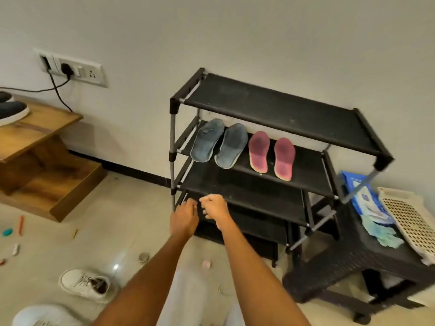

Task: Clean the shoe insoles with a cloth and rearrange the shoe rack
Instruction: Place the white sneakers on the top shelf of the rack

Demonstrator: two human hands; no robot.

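Both hands, left [184, 216] and right [215, 208], loosely curled, grasping nothing, before shoe rack [277, 109] holding blue insoles [217, 143] and pink insoles [271, 154]

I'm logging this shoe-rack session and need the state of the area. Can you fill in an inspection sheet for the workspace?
Surface: pale tiled floor; black shoe rack against the wall.
Job's things: two blue-grey insoles and two pink insoles on the second shelf; white sneaker on the floor; no cloth clearly seen.
Clutter: small bits scattered on the floor at left.
Hands: left hand and right hand, both curled at the rack's lower shelf; what they hold is unclear.
Cables: black cord plugged into the wall socket.
Surroundings: wooden bench with dark shoes; black wicker stand with cream basket.
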